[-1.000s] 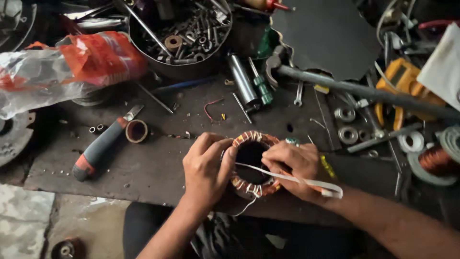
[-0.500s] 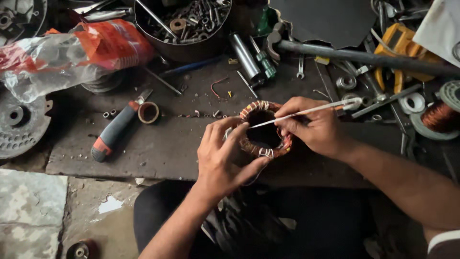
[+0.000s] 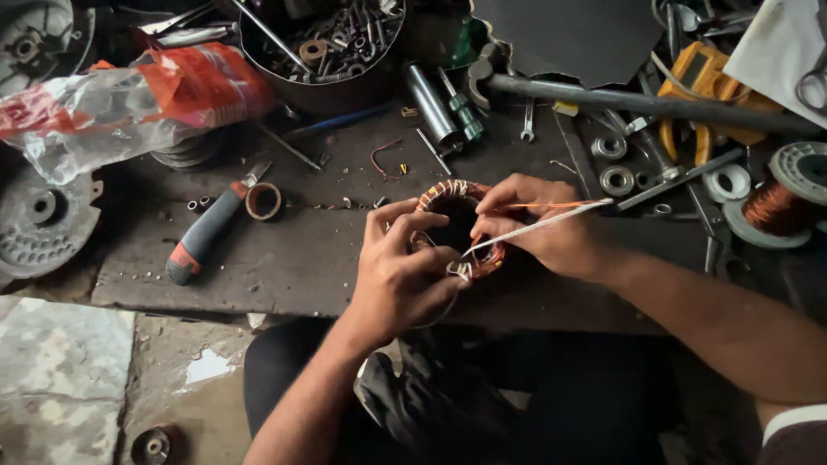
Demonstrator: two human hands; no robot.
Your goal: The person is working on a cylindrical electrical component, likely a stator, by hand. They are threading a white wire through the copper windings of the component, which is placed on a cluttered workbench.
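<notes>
Winding: a ring-shaped copper coil winding (image 3: 454, 226), orange-brown with pale binding on its top edge and a dark hollow centre, stands on its edge between the two hands, at the near edge of the dark workbench (image 3: 301, 258).
Left hand: the left hand (image 3: 405, 275) is curled around the near-left side of the winding, fingers bent over its rim, thumb and fingertips pinching at its lower edge; clenched on the winding.
Right hand: the right hand (image 3: 543, 228) closes on the far-right side of the winding, with its fingertips pressed to the rim, and pinches a thin white strip (image 3: 551, 220) that runs from the winding's lower edge up and out over the knuckles.
Left of the hands: a utility knife (image 3: 207, 234) with a grey and red handle lies well apart, with a small ring (image 3: 263, 201) just beside its blade end.
Beyond the hands: a round bowl of bolts and metal parts (image 3: 323, 43), a crumpled clear and red plastic bag (image 3: 129, 99) and a metal cylinder (image 3: 431, 103).
Right of the hands: bearings (image 3: 616, 181), a long grey bar (image 3: 646, 102) and a spool of copper wire (image 3: 775, 207).
</notes>
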